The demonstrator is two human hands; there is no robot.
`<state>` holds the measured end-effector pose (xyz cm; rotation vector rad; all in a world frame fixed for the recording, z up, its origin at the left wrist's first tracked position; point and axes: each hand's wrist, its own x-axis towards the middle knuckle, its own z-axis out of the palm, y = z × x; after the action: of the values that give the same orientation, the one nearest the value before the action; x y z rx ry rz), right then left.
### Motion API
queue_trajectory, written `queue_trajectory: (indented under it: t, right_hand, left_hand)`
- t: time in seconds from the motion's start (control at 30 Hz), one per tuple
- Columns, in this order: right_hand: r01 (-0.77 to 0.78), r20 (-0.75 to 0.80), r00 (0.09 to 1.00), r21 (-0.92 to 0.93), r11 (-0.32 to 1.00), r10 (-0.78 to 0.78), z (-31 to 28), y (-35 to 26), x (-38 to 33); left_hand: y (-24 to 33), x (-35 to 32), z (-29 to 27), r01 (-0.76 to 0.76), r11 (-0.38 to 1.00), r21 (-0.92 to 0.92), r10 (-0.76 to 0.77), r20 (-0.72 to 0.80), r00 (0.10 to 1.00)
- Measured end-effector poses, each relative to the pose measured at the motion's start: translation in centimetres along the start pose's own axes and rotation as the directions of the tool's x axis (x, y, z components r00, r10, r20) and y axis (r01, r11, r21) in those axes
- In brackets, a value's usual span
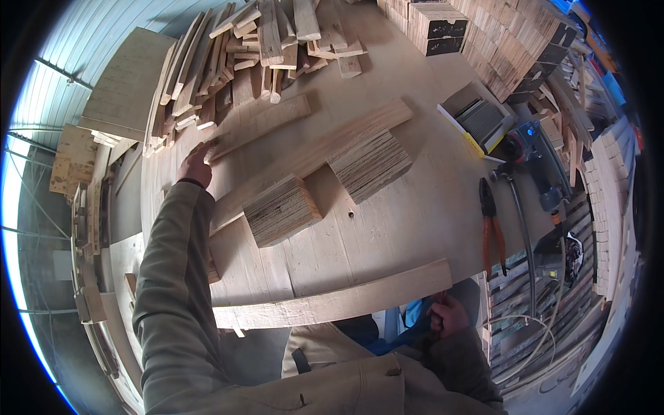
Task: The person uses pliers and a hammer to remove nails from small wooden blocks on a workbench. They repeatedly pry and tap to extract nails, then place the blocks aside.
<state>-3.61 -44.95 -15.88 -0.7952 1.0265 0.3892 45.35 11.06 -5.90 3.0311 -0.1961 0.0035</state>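
My left hand reaches out to the far left of the worktable, its fingers closed on the near end of a short wooden board. My right hand is curled close to my body, near the right end of a front board. Whatever it may hold is hidden. Two blocks of stacked wood, a left block and a right block, rest against a long board that lies slantwise across the table.
A heap of loose wood strips covers the far left. At the right lie orange-handled pliers, a hammer, a nail gun with its hose and an open box of nail strips. Stacked wood blocks stand behind.
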Motion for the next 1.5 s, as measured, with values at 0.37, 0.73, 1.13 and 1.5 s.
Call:
queue_trajectory:
  t: [0.37, 0.73, 1.13, 1.5]
  right_hand:
    - [0.019, 0.054, 0.998, -0.016, 1.0, -0.018, 0.1, -0.1, 0.0]
    - [0.118, 0.076, 0.99, -0.023, 0.993, -0.116, -1.2, 1.5, 0.2]
    - [0.261, 0.104, 0.961, -0.025, 0.965, -0.257, -3.4, 3.3, -0.2]
    - [0.374, 0.102, 0.925, -0.096, 0.922, -0.365, -4.0, 4.0, -0.4]
  left_hand:
    - [2.3, -0.3, -1.5, 0.064, 0.996, 0.063, -0.072, 0.142, 0.987]
    - [8.7, -9.7, -7.8, 0.014, 0.986, -0.164, -0.008, 0.038, 0.999]
    - [10.2, -26.9, -5.9, -0.133, 0.847, -0.514, 0.107, -0.08, 0.991]
    - [10.7, -38.3, -3.9, -0.131, 0.826, -0.548, 0.057, -0.151, 0.987]
